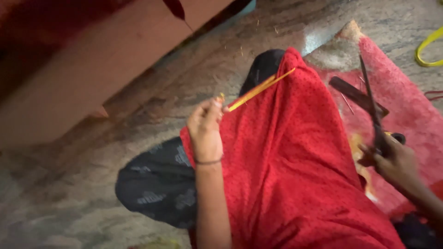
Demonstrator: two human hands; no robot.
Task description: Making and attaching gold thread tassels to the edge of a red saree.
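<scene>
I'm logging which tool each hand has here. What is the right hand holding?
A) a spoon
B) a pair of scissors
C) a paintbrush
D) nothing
B: the right hand grips a pair of scissors, blades pointing up over the red mat, while the left hand pinches a thin yellow strip.

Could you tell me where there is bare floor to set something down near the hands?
Bare stone floor lies between the wooden furniture and the red cloth. It is crowded by the right hand with scissors over the red mat.
</scene>
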